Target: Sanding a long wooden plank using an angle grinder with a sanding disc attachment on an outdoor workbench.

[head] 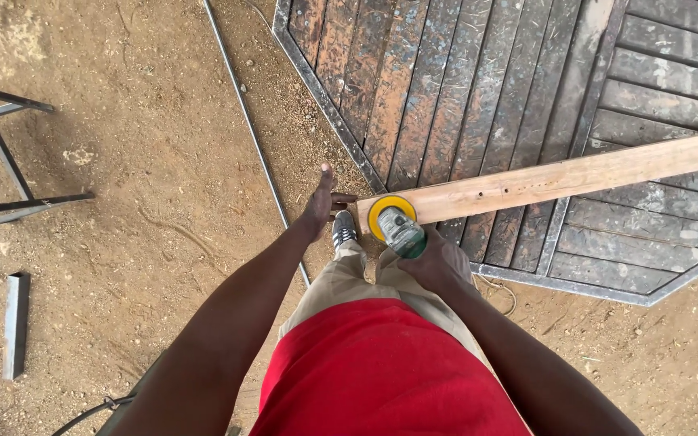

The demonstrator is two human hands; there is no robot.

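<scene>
Metal gate panel point(527, 97) lies flat on the dirt, far right, with a long wooden plank point(575, 173) across it. Right hand point(438, 262) has its fingers wrapped around an angle grinder point(397, 226) at the plank's near left end. Left hand point(321, 202) reaches out just left, fingers open.

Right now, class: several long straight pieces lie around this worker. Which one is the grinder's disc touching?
The pale wooden plank lying across the dark metal gate. The yellow-disc grinder in the right hand meets its near end; the thin rod and short bar lie apart.
</scene>
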